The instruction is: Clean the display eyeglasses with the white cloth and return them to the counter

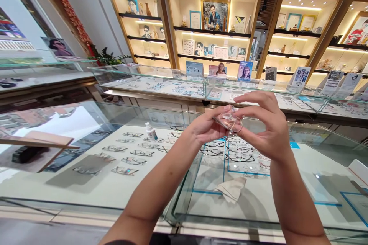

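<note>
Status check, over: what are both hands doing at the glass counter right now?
Left hand and right hand both pinching a clear-framed pair of glasses, held above the glass counter. Cloth and small spray bottle lie untouched below. Nothing in the way.

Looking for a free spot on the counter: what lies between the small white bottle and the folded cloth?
In the head view, only bare glass counter top separates the bottle from the cloth; displayed spectacles lie beneath it.

Bright shop light pours from the shelves point(212, 32) at twelve o'clock; glare streaks the glass tabletop point(86, 195); edges bend, far shelves look soft.
</note>
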A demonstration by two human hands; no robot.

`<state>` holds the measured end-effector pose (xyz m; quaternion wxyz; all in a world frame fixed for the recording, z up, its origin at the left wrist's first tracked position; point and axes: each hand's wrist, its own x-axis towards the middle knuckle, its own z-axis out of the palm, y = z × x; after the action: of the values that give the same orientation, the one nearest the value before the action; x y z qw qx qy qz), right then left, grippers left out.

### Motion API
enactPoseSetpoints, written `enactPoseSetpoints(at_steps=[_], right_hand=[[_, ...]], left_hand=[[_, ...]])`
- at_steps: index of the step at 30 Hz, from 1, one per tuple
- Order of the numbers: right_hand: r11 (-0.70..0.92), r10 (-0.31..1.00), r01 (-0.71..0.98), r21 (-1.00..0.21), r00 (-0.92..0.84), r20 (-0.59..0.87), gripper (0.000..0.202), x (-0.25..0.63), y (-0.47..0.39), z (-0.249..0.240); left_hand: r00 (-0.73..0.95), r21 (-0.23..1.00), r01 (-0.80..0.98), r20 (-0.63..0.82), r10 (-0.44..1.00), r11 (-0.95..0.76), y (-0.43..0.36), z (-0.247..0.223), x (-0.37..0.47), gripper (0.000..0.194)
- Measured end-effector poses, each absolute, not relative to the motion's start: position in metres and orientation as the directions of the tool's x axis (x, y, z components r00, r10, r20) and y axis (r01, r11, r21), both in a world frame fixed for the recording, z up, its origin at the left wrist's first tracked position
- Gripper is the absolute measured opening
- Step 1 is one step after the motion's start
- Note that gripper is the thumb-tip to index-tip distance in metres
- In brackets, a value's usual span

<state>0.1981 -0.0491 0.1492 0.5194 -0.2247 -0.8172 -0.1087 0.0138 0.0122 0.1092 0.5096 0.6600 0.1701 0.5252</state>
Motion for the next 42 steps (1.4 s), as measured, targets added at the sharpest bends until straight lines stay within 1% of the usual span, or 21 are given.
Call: enactPoseSetpoints(at_steps=[1,3,4,6,7,9,11,12,14,15,17,19,23,25,29,31,33,36,38,40,42], right_hand=[[0.882,0.248,0.469,-0.053,-0.364,0.898,0.006,0.198,-0.048,0.149],[0.893,0.24,0.447,-0.059,-0.361,0.901,0.002,0.198,-0.046,0.147],[0.896,0.242,0.438,-0.07,-0.351,0.904,0.002,0.199,-0.045,0.147],[0.898,0.254,0.429,-0.1,-0.319,0.913,0.004,0.201,-0.042,0.146],[0.897,0.262,0.426,-0.118,-0.298,0.918,0.005,0.202,-0.041,0.146],[0.889,0.285,0.43,-0.156,-0.256,0.924,0.006,0.207,-0.036,0.146],[0.873,0.316,0.448,-0.192,-0.221,0.923,0.007,0.212,-0.032,0.146],[0.862,0.333,0.462,-0.208,-0.209,0.92,0.008,0.214,-0.029,0.146],[0.84,0.365,0.493,-0.227,-0.204,0.908,0.01,0.216,-0.024,0.145],[0.83,0.378,0.508,-0.229,-0.21,0.902,0.011,0.216,-0.022,0.145],[0.815,0.395,0.534,-0.226,-0.226,0.891,0.013,0.215,-0.016,0.142],[0.803,0.409,0.552,-0.224,-0.238,0.881,0.014,0.211,-0.009,0.137],[0.792,0.471,0.557,-0.251,-0.294,0.832,0.017,0.202,0.007,0.121],[0.786,0.51,0.55,-0.282,-0.318,0.8,0.018,0.198,0.016,0.111],[0.764,0.6,0.515,-0.388,-0.347,0.721,0.017,0.185,0.042,0.09],[0.742,0.648,0.519,-0.425,-0.392,0.653,0.018,0.173,0.061,0.083],[0.7,0.703,0.569,-0.432,-0.443,0.556,0.018,0.155,0.085,0.079],[0.586,0.807,0.711,-0.389,-0.471,0.355,0.018,0.119,0.121,0.076],[0.501,0.865,0.808,-0.311,-0.458,0.203,0.015,0.092,0.142,0.072],[0.44,0.898,0.87,-0.222,-0.433,0.079,0.01,0.066,0.158,0.066],[0.418,0.906,0.892,-0.173,-0.424,0.006,0.008,0.044,0.17,0.057]], left_hand=[[0.461,0.898,-0.338,0.42,0.782,-0.283,0.012,0.108,0.015,0.047],[0.609,0.942,-0.334,0.219,0.762,-0.004,0.011,0.106,0.02,0.049],[0.639,0.946,-0.318,0.165,0.751,0.063,0.01,0.105,0.022,0.052],[0.664,0.957,-0.271,0.109,0.74,0.101,0.011,0.104,0.029,0.058],[0.663,0.968,-0.237,0.098,0.742,0.084,0.012,0.102,0.033,0.061],[0.619,0.988,-0.151,0.109,0.778,-0.019,0.015,0.091,0.039,0.06],[0.51,0.98,-0.023,0.182,0.841,-0.198,0.017,0.07,0.04,0.048],[0.46,0.953,0.058,0.238,0.855,-0.297,0.017,0.056,0.039,0.039],[0.409,0.843,0.251,0.354,0.841,-0.476,0.014,0.027,0.032,0.023],[0.437,0.759,0.342,0.394,0.809,-0.554,0.013,0.013,0.028,0.015],[0.525,0.599,0.457,0.415,0.743,-0.657,0.011,-0.008,0.02,0.004],[0.608,0.488,0.496,0.395,0.688,-0.718,0.01,-0.019,0.018,0.006],[0.719,0.319,0.498,0.369,0.589,-0.807,0.008,-0.021,0.03,0.01],[0.746,0.252,0.51,0.347,0.569,-0.822,0.005,-0.02,0.04,0.01],[0.765,0.202,0.532,0.3,0.569,-0.822,0.0,-0.02,0.053,0.013],[0.778,0.193,0.539,0.259,0.572,-0.82,-0.001,-0.019,0.057,0.012],[0.792,0.177,0.549,0.204,0.576,-0.817,-0.002,-0.016,0.06,0.011],[0.805,0.157,0.554,0.15,0.574,-0.817,-0.005,-0.009,0.064,0.012],[0.809,0.155,0.554,0.132,0.573,-0.818,-0.008,-0.005,0.066,0.015],[0.822,0.152,0.54,0.114,0.557,-0.828,-0.011,-0.004,0.067,0.018],[0.845,0.135,0.513,0.097,0.527,-0.848,-0.012,-0.008,0.069,0.019]])
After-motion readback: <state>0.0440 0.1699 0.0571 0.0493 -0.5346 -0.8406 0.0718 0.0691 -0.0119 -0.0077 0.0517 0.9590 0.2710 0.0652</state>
